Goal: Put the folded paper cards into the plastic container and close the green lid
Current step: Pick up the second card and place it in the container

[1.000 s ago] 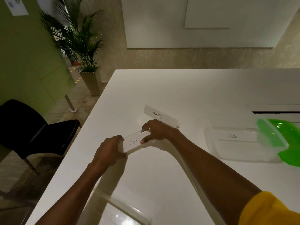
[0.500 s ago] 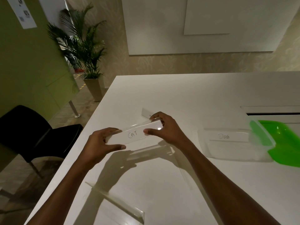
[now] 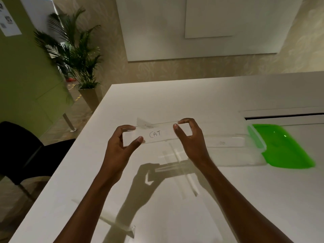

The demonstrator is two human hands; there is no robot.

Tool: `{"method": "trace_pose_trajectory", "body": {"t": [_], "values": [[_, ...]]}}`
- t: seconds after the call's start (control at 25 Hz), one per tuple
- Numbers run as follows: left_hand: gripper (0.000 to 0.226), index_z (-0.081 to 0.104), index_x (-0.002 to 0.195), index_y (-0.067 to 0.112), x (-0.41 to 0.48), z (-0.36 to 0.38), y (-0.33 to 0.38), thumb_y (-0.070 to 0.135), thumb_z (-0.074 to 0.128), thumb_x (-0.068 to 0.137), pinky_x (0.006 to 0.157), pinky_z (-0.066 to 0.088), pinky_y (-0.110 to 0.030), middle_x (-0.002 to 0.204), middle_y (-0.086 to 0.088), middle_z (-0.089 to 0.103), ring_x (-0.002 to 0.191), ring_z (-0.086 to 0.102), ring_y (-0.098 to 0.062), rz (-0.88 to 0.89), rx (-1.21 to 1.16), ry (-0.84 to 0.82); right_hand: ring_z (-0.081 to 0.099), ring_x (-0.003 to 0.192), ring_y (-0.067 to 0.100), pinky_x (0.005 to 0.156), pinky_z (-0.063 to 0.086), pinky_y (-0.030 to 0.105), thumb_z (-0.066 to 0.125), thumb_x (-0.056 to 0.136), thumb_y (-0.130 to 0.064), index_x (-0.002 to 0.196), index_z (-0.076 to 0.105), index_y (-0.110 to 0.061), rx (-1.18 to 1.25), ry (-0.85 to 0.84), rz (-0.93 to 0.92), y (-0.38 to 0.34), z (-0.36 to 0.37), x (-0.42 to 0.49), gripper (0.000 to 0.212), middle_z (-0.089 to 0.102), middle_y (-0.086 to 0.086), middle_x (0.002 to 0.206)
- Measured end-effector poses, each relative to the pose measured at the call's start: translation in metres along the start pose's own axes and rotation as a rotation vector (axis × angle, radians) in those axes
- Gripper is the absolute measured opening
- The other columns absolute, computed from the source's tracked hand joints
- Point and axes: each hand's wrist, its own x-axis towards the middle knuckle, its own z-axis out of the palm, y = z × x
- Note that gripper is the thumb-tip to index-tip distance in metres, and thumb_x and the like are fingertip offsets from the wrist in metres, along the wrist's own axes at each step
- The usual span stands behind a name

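A long white card marked "CAT", set in a clear holder, is held level above the white table. My left hand pinches its left end and my right hand pinches its right end. Behind it another folded card stands on the table, mostly hidden. To the right sits the clear plastic container with one card lying inside. Its green lid lies open on the container's right side.
An empty clear holder lies on the table near the front edge. A dark slot runs across the table at the right. A black chair and a potted palm stand left of the table.
Both hands have lifted the CAT card off the table and levelled it, moving it slightly right. The view has tilted up.
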Motion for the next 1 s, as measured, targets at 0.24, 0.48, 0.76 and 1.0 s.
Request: {"method": "trace_pose_trajectory", "body": {"t": [0.24,0.48,0.76,1.0], "values": [[0.029,0.065,0.113,0.03,0.014,0.09,0.009,0.026,0.082,0.09,0.092,0.058,-0.042,0.12,0.014,0.068,0.114,0.068,-0.01,0.049,0.055,-0.104,0.064,0.083,-0.001,0.072,0.045,0.008,0.076,0.086,-0.044,0.1,0.067,-0.024,-0.106,-0.006,0.0,0.022,-0.109,0.015,0.026,0.071,-0.014,0.097],[0.039,0.068,0.103,0.033,0.032,0.167,0.019,0.04,0.093,0.074,0.088,0.058,-0.039,0.108,0.014,0.076,0.102,0.072,-0.013,0.049,0.213,-0.217,0.069,0.088,-0.004,0.074,0.048,0.009,0.086,0.078,-0.035,0.098,0.075,-0.028,-0.345,-0.212,0.016,0.047,-0.209,0.038,0.024,0.076,-0.018,0.097],[0.043,0.073,0.104,0.025,0.054,0.22,0.018,0.035,0.096,0.069,0.082,0.047,-0.017,0.104,0.015,0.075,0.102,0.066,-0.005,0.056,0.433,-0.35,0.065,0.084,-0.01,0.07,0.045,0.006,0.087,0.077,-0.035,0.1,0.078,-0.024,-0.616,-0.546,0.032,0.069,-0.253,0.066,0.027,0.074,-0.02,0.092],[0.041,0.076,0.1,0.019,0.062,0.244,0.008,0.031,0.097,0.068,0.07,0.046,-0.018,0.095,0.01,0.074,0.086,0.065,-0.005,0.027,0.595,-0.498,0.056,0.066,0.017,0.059,0.043,0.031,0.086,0.078,-0.029,0.089,0.074,-0.009,-1.015,-0.766,0.133,0.075,-0.242,0.079,0.027,0.067,0.005,0.076]]}}
